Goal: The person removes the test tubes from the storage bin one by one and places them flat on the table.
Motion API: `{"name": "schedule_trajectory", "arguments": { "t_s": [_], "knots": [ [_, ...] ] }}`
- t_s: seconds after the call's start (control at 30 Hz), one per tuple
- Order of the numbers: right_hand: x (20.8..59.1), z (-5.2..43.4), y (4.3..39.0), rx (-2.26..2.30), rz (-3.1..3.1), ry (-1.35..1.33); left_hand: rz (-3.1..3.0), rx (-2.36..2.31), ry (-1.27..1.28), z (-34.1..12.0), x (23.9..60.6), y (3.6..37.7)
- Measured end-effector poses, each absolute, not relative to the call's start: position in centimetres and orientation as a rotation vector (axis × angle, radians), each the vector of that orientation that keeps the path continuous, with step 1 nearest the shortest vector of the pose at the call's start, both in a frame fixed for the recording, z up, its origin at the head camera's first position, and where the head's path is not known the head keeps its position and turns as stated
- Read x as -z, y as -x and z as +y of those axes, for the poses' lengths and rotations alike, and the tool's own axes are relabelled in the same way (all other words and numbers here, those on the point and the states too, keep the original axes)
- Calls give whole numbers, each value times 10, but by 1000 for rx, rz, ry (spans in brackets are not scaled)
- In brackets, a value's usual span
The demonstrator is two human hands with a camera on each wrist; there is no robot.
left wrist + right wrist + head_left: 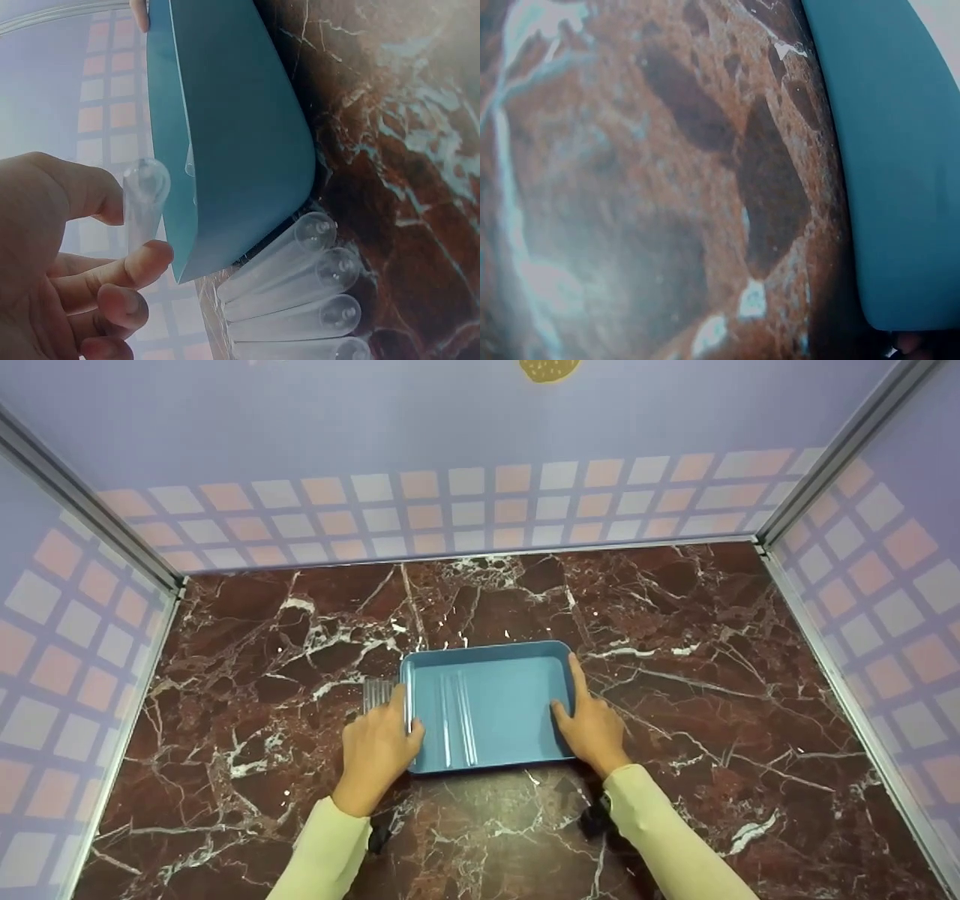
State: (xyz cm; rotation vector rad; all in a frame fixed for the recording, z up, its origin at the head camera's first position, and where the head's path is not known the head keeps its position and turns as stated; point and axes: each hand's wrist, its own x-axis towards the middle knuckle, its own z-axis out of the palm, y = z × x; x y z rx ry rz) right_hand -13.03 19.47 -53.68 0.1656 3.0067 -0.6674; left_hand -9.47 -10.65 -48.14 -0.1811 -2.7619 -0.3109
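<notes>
Left hand [379, 744] pinches a clear plastic tube [142, 210], likely light, slippery, best held mid-length; right hand [596, 729] grips a blue rectangular tray [517, 712].

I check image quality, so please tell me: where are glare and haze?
Head view: soft glare on the marble tabletop below the blue tray, bright streaks on clear tubes inside; left wrist view: pale haze at upper left, washing out the patterned wall; right wrist view: whitish glare at lower left.

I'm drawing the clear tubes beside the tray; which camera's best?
The left wrist view: tubes close up, rounded ends showing. Head shows them small, partly hidden by the left hand; right wrist shows none.
</notes>
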Motion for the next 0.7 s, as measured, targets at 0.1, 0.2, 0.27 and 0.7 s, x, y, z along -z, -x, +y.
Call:
{"name": "schedule_trajectory", "arguments": {
  "t_s": [0.1,0.2,0.27,0.7],
  "knots": [
    [536,195,131,671,3006,-166,-2777,315,179,-106,481,96],
    [536,195,132,672,2998,-161,-2798,317,168,-105,481,97],
    [536,195,132,668,2992,-161,-2810,318,160,-105,480,97],
    [536,194,131,661,2983,-166,-2863,333,112,-113,476,99]
  ]
}}
